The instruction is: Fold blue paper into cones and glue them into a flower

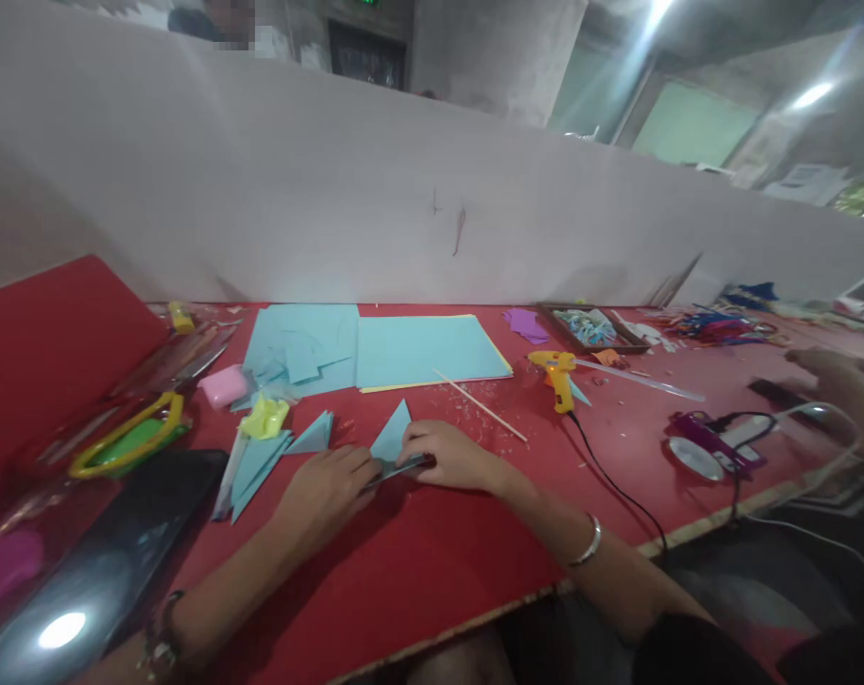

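My left hand [330, 487] and my right hand [452, 457] meet low over the red table, fingers closed on the two ends of a narrow folded piece of blue paper [393, 469]. Its underside looks dark, and the fingertips hide part of it. Just behind it a light-blue paper triangle [393, 430] points up and away from me. To the left lie more folded blue triangles [315, 434] and a stack of folded blue paper [255, 473]. A crumpled yellow paper [265, 417] rests at the top of that stack.
Blue sheets [432, 350] lie at the back, with a wooden stick [483, 407] across their front edge. A yellow glue gun [559, 379] trails its cord rightward. A black phone-like slab [118, 561] is at left. Another person's hand [835, 385] is at far right.
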### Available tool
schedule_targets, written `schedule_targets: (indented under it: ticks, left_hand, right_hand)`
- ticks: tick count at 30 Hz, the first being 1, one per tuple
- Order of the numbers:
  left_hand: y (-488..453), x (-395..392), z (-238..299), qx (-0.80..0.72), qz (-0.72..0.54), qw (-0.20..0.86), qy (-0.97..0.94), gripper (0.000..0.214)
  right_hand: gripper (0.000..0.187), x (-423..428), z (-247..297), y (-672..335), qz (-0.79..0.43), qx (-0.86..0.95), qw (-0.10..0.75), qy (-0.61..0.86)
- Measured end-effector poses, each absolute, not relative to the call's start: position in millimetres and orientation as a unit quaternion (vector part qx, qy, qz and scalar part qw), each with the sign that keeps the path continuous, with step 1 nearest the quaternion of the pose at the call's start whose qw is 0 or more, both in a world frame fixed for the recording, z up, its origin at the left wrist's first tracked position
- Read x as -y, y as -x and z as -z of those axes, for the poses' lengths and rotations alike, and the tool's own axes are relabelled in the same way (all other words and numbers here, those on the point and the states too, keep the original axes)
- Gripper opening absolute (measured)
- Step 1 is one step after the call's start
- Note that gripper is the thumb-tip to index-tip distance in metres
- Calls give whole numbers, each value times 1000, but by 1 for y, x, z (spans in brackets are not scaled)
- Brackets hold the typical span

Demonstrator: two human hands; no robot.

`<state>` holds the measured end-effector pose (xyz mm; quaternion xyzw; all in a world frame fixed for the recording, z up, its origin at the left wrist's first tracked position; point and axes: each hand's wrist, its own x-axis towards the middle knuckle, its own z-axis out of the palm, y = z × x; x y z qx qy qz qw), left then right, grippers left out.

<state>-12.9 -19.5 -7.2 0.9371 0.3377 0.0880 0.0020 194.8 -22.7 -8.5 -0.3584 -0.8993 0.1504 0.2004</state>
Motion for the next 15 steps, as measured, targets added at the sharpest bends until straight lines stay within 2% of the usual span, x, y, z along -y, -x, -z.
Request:
schedule_targets:
  ticks: [3, 6, 15]
  left_hand:
    - [18, 13, 11, -331, -112, 81, -934, 17]
    - [20, 11, 15, -338, -125, 132, -923, 16]
    - [25, 17, 9, -243, -110, 44, -963, 24]
  right_hand:
    - [10, 26, 9, -192, -171, 877, 239, 380]
    - [8, 29, 9, -190, -179, 863, 243, 406]
    - [18, 28, 13, -199, -166, 901, 191, 353]
